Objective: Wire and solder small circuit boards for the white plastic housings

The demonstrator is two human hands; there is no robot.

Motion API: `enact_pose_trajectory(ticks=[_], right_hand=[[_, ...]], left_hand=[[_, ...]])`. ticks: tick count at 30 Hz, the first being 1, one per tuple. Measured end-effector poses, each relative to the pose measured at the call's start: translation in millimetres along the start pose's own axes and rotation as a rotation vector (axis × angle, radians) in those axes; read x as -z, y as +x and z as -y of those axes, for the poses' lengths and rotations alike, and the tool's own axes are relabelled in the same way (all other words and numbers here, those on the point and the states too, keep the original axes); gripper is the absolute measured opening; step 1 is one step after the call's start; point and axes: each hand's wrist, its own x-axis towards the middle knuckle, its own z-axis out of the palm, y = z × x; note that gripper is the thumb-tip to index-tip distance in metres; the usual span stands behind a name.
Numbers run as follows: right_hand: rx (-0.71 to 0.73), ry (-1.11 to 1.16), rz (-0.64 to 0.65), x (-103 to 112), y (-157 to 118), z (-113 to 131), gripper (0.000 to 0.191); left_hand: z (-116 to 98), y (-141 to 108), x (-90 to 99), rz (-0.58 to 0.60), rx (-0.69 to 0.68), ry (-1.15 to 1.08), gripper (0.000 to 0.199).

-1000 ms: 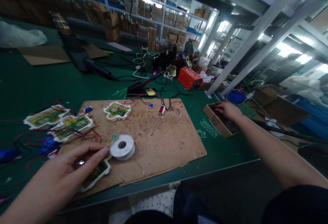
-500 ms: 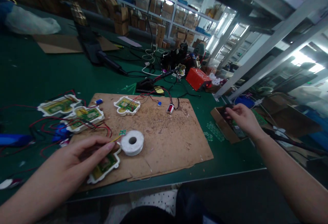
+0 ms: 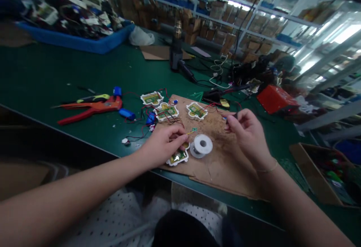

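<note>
My left hand (image 3: 170,143) pinches a thin yellow wire (image 3: 190,132) between thumb and forefinger. At the wire's far end is a tiny green circuit board (image 3: 194,129). Beneath that hand lies a white-framed circuit module (image 3: 178,157), partly covered by my fingers. A white spool (image 3: 201,146) of what looks like solder wire stands just right of the fingertips. My right hand (image 3: 248,134) is closed above the right side of the cardboard mat (image 3: 225,171). A small dark object (image 3: 232,116) shows at its fingertips, too blurred to name.
More framed modules (image 3: 196,110) with red and black leads lie behind. Red-handled pliers (image 3: 93,108) rest to the left, near blue cylinders (image 3: 126,114). A soldering iron stand (image 3: 213,95), heat gun (image 3: 177,57) and orange box (image 3: 275,99) stand farther back. An open carton (image 3: 313,171) sits right.
My right hand has left the carton at the right and moved left over the mat with a dark object. My view has turned left. The left hand still holds the wire.
</note>
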Motion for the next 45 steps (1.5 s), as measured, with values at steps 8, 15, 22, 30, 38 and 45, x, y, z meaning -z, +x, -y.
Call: enact_pose_trajectory(ticks=[8, 15, 22, 30, 38, 45], right_hand=[[-0.183, 0.235, 0.139, -58, 21, -22, 0.036], [-0.388, 0.297, 0.189, -64, 16, -42, 0.042], [-0.489, 0.333, 0.162, -62, 12, -43, 0.037], [-0.483, 0.380, 0.139, -59, 12, -47, 0.035], [-0.554, 0.435, 0.229, -62, 9, -42, 0.035], [-0.593, 0.476, 0.237, -64, 6, -39, 0.039]], left_hand=[[8, -6, 0.0, -0.073, -0.090, -0.054, 0.023], [10, 2, 0.5, -0.115, -0.137, -0.075, 0.026], [12, 13, 0.6, -0.140, -0.150, -0.111, 0.028], [8, 20, 1.5, -0.140, -0.117, -0.103, 0.025], [8, 18, 3.6, -0.108, -0.138, -0.160, 0.021], [7, 17, 3.3, -0.111, -0.143, -0.232, 0.018]])
